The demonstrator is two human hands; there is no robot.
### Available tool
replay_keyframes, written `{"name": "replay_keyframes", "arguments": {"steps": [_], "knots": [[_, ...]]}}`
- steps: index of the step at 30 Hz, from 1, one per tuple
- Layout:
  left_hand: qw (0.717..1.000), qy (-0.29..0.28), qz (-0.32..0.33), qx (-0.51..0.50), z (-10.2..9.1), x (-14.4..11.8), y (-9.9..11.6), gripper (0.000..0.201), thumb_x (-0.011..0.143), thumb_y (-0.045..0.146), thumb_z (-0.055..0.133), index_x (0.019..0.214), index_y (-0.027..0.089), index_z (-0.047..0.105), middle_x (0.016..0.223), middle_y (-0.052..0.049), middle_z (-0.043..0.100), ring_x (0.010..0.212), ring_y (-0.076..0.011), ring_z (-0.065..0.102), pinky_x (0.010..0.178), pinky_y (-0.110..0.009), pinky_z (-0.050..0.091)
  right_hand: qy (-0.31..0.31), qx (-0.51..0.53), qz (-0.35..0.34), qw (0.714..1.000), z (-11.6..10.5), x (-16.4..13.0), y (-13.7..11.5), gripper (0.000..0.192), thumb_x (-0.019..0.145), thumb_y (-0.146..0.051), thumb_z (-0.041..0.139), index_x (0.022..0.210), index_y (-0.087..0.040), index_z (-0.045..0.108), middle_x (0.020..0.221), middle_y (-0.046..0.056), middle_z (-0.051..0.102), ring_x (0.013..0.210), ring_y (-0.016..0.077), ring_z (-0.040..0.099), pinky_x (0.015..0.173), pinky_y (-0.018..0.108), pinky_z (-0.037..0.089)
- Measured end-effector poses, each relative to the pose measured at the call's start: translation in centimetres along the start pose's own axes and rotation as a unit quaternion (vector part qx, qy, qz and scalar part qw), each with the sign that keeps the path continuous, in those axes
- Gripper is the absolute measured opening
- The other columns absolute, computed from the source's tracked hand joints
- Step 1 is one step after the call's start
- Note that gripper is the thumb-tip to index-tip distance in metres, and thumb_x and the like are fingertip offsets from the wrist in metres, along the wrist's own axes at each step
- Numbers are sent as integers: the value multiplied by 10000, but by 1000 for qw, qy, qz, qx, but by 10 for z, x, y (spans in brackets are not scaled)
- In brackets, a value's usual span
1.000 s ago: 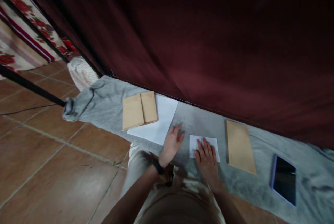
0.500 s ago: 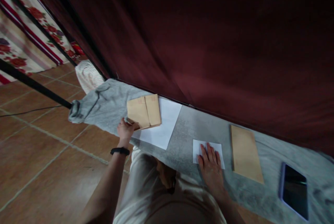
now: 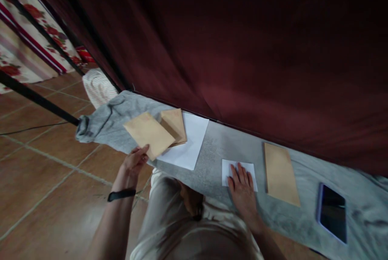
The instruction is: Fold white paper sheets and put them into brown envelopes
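The left hand [image 3: 135, 162] grips a brown envelope [image 3: 149, 134] by its near corner, fingers closed on the edge, and holds it lifted and tilted above the left end of the grey cloth [image 3: 218, 147], over the cloth's front edge. The right hand [image 3: 242, 187] lies flat and open, palm down, pinning a small folded white sheet [image 3: 239, 167] near the front edge, about midway along the cloth.

Judgement: the step in hand appears to be taking one envelope off the stack while the folded sheet is held ready. The next move calls for bringing the envelope across to the sheet and opening its mouth; the pinch on a single corner is light, so the envelope may swing or slip.

Other items: a second brown envelope [image 3: 175, 124] rests on a large white sheet [image 3: 190, 139] toward the back edge at the left end, just beside the lifted one. A third brown envelope [image 3: 280, 173] lies flat just to the right of the folded sheet. A dark phone [image 3: 332, 212] sits near the right end, well apart from both hands. A maroon curtain [image 3: 242, 50] hangs along the back edge. Tiled floor [image 3: 45, 179] lies below the front edge.

Obstructions: the cloth between the large sheet and the folded one is bare. The third envelope lies close to the right hand.
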State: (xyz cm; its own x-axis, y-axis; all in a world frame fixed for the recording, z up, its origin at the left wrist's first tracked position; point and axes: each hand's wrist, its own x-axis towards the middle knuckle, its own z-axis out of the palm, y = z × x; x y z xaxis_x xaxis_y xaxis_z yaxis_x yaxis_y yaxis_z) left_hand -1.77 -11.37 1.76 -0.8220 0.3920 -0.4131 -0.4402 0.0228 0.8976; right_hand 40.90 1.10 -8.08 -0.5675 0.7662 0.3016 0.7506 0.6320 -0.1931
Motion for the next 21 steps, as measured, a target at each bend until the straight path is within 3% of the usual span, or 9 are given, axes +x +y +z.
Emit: {"name": "replay_keyframes", "arguments": {"steps": [3,8,11,13,15,19,21], "knots": [[995,-55,-46,-68,19,-28,-16,231,614,11,805,723,135,643,709,8,704,498,-54,552,407,-143,402,7,10,1,1000,-1,0,-1,510,1034,-295,426,1541,-233,432,1655,139,358,1491,326,394,1180,618,325],[985,-89,-109,-101,59,-74,-52,323,638,-40,823,689,161,575,638,53,659,516,-51,611,508,-138,517,14,51,14,998,-3,2,1,476,1031,-290,455,1503,-234,479,1632,146,398,1475,336,413,1173,650,324],[982,-104,-126,-94,77,-93,-70,412,611,-34,854,629,174,499,617,54,643,586,-74,665,584,-159,561,14,134,51,990,-5,9,0,428,1034,-310,457,1441,-211,546,1601,147,444,1477,312,409,1186,645,331],[980,-119,-136,-85,88,-104,-80,419,580,-15,881,624,172,508,646,45,666,622,-82,683,620,-174,574,12,243,102,964,-9,16,-5,422,1024,-397,481,1380,-205,602,1559,148,495,1464,292,427,1194,604,358],[978,-135,-137,-77,97,-114,-88,407,539,19,911,634,169,545,684,39,693,651,-88,693,649,-189,579,-3,388,178,904,-13,26,-16,484,977,-540,537,1329,-226,648,1473,132,586,1377,279,530,1180,546,405],[972,-190,-128,-48,110,-133,-101,374,496,127,957,716,169,657,731,20,737,690,-119,710,660,-220,573,-76,646,273,709,-24,48,-44,624,790,-681,711,1201,-212,706,1188,115,757,1059,289,724,961,492,573],[967,-220,-127,-25,112,-141,-107,357,519,174,962,746,169,687,742,1,752,721,-146,726,663,-236,576,-85,692,287,657,-29,55,-54,582,724,-647,775,1105,-209,729,1059,78,790,931,269,748,866,450,602]]}}
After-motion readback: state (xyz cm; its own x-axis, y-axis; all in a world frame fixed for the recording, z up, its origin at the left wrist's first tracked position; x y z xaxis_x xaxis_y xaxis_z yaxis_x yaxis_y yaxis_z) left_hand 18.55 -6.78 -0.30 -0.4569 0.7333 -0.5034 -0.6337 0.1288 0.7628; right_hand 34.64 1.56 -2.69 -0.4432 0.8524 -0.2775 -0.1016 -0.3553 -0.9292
